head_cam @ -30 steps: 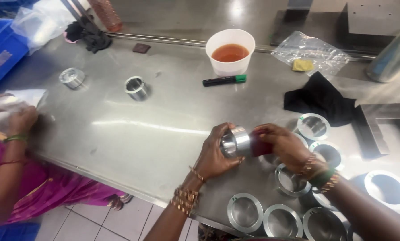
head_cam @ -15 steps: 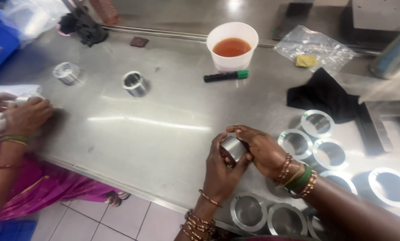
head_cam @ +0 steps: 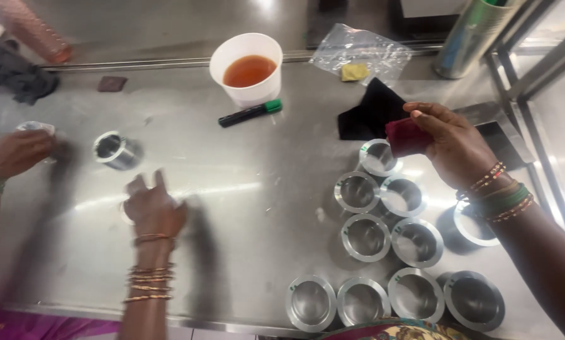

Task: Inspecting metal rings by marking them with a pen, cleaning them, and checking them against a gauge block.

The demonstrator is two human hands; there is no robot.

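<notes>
Rings (head_cam: 365,237) grouped at right front of tabletop (head_cam: 245,189). Right hand (head_cam: 449,148) clenched on red pad (head_cam: 407,136) above them. Left hand (head_cam: 151,208) spread, blurred, over ring at left; grasp cannot be told. Another ring (head_cam: 111,150) apart, far left.

On the table (head_cam: 245,189), the cup (head_cam: 247,68) stands at twelve o'clock, the marker (head_cam: 250,113) just before it. The metal rings (head_cam: 383,252) cluster at four o'clock; one ring (head_cam: 111,150) lies at nine.
</notes>
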